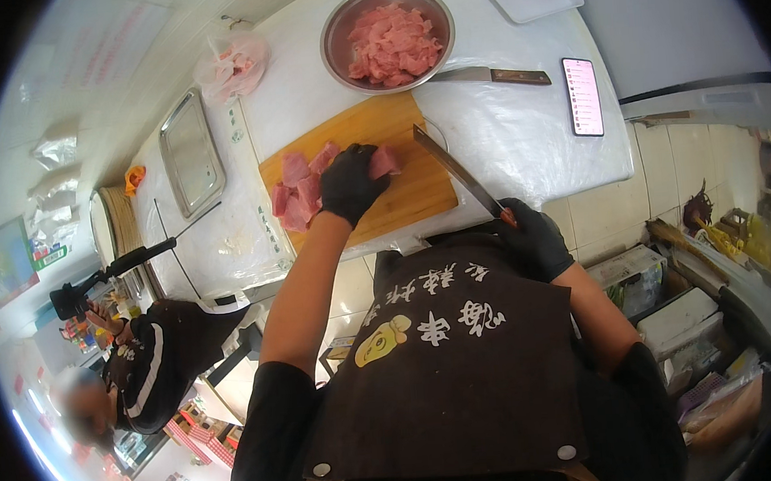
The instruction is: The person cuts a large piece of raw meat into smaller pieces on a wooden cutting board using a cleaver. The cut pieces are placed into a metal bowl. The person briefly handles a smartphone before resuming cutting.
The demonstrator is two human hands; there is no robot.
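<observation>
My left hand, in a black glove, rests on the wooden cutting board. Its fingertips press against a piece of raw pink meat; whether they grip it is partly hidden. Several chunks of raw meat lie left of that hand on the board. In my gloved right hand is the handle of a long kitchen knife. Its blade points up and away, over the board's right edge, apart from the meat. Beyond the board stands a round steel bowl holding sliced raw meat.
A second knife lies beside the bowl, near a lit phone. Left are a metal tray and a plastic bag of meat. A white tray sits far right. Another person stands left by a tripod.
</observation>
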